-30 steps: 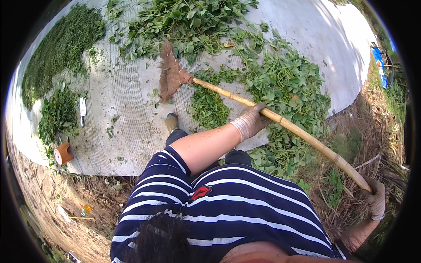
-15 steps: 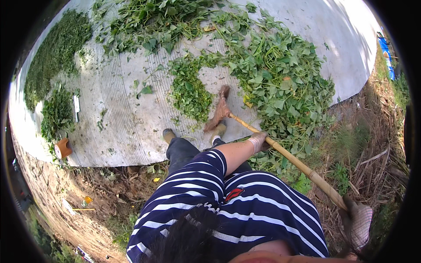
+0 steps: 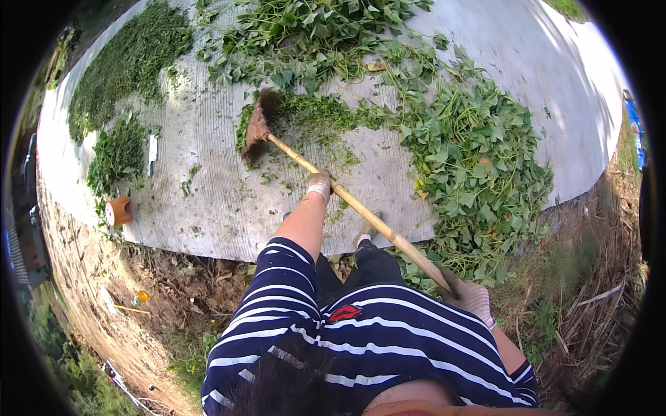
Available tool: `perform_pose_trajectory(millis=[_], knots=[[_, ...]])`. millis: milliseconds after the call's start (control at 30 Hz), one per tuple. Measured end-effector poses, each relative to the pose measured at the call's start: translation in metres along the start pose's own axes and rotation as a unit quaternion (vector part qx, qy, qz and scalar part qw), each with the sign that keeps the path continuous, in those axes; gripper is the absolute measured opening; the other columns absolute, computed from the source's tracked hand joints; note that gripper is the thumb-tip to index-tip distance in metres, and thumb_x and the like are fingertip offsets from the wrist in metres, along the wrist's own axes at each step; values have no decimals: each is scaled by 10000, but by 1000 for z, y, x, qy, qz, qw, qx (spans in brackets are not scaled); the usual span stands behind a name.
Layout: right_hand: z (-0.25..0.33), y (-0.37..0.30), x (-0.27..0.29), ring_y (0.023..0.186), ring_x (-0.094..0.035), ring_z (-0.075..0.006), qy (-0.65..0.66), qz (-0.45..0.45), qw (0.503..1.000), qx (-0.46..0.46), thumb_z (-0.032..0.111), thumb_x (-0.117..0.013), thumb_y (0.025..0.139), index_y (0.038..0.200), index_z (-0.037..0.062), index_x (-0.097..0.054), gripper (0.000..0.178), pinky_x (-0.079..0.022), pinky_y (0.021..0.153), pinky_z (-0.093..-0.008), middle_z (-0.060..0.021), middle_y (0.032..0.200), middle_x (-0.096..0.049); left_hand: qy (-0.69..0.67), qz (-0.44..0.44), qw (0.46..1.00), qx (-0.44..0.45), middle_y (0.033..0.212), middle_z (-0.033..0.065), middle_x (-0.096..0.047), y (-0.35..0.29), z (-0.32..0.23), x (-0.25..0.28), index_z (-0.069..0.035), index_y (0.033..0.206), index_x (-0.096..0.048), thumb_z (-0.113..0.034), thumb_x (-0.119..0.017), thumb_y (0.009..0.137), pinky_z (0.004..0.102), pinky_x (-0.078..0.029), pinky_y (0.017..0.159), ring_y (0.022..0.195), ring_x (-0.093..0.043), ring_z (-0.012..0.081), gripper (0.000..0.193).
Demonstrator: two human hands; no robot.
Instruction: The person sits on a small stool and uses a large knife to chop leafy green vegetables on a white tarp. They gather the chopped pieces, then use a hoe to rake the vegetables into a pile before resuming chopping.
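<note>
A broom point(image 3: 258, 130) with a brown bristle head and a long bamboo handle slants across the view. My left hand point(image 3: 319, 184), in a dirty light glove, is closed round the middle of the handle. Near the handle's end, close to my waist, my gloved right hand point(image 3: 472, 297) grips it too. The bristles rest on the concrete slab point(image 3: 208, 187), against the left side of a patch of chopped green leaves point(image 3: 312, 114). Some of the chopped leaves are hidden behind the broom head.
A large heap of leafy vines point(image 3: 479, 159) lies to the right, another leafy heap point(image 3: 305, 28) at the far side. Finer greens point(image 3: 132, 62) spread at the left, near a knife point(image 3: 152, 154) and a small brown stool point(image 3: 119, 211). Dry soil point(image 3: 173, 291) borders the slab's near edge.
The broom head has swung far and left, from beside my feet to the left side of the chopped leaves, which now spread out more. Both hands have moved left with the handle.
</note>
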State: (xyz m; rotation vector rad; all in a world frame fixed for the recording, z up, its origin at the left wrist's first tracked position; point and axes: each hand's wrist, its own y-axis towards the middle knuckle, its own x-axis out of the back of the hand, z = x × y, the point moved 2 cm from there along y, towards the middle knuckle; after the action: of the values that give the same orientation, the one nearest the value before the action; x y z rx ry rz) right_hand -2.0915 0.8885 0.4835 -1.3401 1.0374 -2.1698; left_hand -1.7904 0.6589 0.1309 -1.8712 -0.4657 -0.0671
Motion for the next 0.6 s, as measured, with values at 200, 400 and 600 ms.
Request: perform_pose_trajectory(millis=[200, 400, 600], knots=[[27, 21, 10, 781, -661, -391, 97, -42, 992, 65, 294, -708, 872, 1339, 191, -598, 491, -527, 705, -451, -209, 885, -684, 38, 59, 995, -76, 915, 136, -628, -29, -117, 72, -19, 1057, -531, -228, -610, 950, 437, -605, 715, 820, -674, 288, 248], [-51, -127, 133, 588, -513, -62, 372, -23, 903, -212, 62, -695, 797, 1303, -12, -622, 516, -416, 533, -233, -2, 775, -641, -126, 306, 936, 123, 931, 133, -607, -170, 16, -67, -35, 1026, -520, -172, -652, 935, 493, -570, 843, 885, -642, 305, 211], [-75, -261, 183, 583, -621, -125, 201, -99, 922, -317, 50, -702, 739, 1201, -71, -661, 480, -466, 537, -277, -104, 708, -686, 2, 432, 835, 340, 1117, 189, -589, -289, 178, -160, -19, 1112, -454, -152, -600, 957, 521, -536, 960, 1080, -614, 351, 251]])
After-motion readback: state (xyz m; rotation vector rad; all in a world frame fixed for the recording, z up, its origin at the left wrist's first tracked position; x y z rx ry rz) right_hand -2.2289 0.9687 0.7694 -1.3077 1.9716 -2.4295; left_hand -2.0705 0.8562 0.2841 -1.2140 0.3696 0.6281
